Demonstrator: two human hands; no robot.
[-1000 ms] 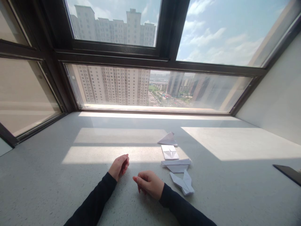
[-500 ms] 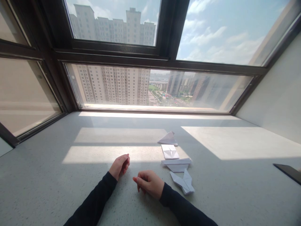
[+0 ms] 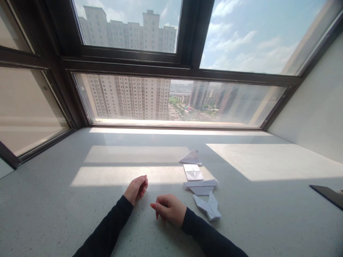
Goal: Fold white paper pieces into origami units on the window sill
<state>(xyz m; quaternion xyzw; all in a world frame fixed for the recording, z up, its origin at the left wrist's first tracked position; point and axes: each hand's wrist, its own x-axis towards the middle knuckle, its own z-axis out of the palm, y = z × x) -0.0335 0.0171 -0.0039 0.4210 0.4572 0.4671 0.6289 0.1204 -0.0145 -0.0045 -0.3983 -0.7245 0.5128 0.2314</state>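
My left hand (image 3: pixel 136 190) rests on its side on the pale speckled sill, fingers curled closed with nothing visible in them. To its right and nearer to me, my right hand (image 3: pixel 169 209) lies with its fingers curled in, also without any object showing. Just beyond the right wrist are folded white papers in a column: a winged shape (image 3: pixel 209 207) nearest, then a boat-like shape (image 3: pixel 201 187), a flat square (image 3: pixel 193 172) and a pointed triangular one (image 3: pixel 192 157) farthest. Neither hand touches the papers.
The stone sill (image 3: pixel 107 221) runs up to a dark window frame (image 3: pixel 171 126), with bright sun patches across it. A dark flat object (image 3: pixel 327 196) lies at the right edge. A white wall (image 3: pixel 316 107) stands on the right.
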